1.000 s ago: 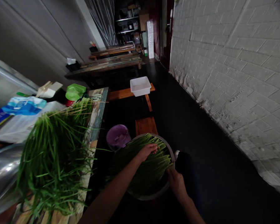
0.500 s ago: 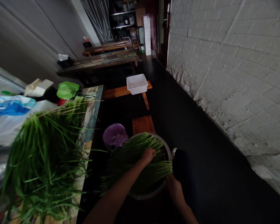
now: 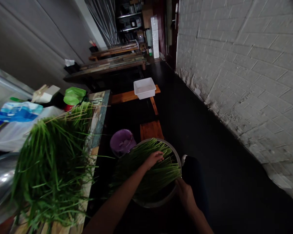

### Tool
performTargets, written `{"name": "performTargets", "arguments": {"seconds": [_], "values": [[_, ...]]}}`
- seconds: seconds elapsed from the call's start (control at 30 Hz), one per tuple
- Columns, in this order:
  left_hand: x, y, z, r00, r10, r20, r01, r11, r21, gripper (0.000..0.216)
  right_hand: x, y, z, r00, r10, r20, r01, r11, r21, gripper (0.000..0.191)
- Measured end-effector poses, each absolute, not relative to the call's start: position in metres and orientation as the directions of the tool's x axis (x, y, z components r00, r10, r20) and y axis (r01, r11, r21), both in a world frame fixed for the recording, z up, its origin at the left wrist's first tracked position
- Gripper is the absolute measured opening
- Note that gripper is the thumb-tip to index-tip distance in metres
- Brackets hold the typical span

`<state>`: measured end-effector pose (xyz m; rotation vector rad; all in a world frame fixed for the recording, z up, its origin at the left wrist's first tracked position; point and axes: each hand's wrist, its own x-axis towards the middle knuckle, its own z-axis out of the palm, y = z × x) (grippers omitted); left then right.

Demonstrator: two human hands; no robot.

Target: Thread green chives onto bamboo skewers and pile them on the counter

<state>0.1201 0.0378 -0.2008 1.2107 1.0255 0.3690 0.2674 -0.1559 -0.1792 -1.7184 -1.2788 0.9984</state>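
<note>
A round basin (image 3: pixel 177 156) with a pale rim stands low in front of me, filled with long garlic chives (image 3: pixel 146 175). Their pale stem ends point right, their dark leaves left. Over the middle of the bunch lies my left hand (image 3: pixel 154 159), its fingers loosely bent and a little apart. I see nothing clearly gripped in it. At the basin's near right edge my right hand (image 3: pixel 185 193) is closed on the rim, close to the stem ends; its fingertips are partly hidden in the dark.
More chives (image 3: pixel 53 156) are heaped on the wooden table (image 3: pixel 99 120) at left, beside a metal bowl (image 3: pixel 2 185). A purple bucket (image 3: pixel 122 141) touches the basin's far left side. Beyond are a wooden stool (image 3: pixel 151 130) and a white tub (image 3: pixel 145 88) on a bench. A brick wall (image 3: pixel 246 65) runs along the right.
My left hand has loosened from a fist, its fingers now slightly apart, over the chives. My right hand stays at the rim. The whole view has shifted slightly.
</note>
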Motion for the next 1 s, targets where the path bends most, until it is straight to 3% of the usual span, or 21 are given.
{"name": "performTargets", "arguments": {"seconds": [0.27, 0.43, 1.0], "values": [[0.119, 0.043, -0.172, 0.609, 0.667, -0.43, 0.102, 0.471, 0.876, 0.043, 0.276, -0.138, -0.159, 0.092, 0.991, -0.092, 0.453, -0.124, -0.883, 0.038], [0.118, 0.046, -0.167, 0.536, 0.722, -0.437, 0.025, 0.503, 0.864, 0.039, 0.275, -0.129, -0.155, 0.057, 0.996, -0.073, 0.472, -0.091, -0.877, 0.036], [0.118, 0.053, -0.16, 0.541, 0.736, -0.407, -0.042, 0.507, 0.861, 0.037, 0.275, -0.119, -0.155, 0.041, 0.995, -0.096, 0.539, -0.103, -0.836, 0.035]]}}
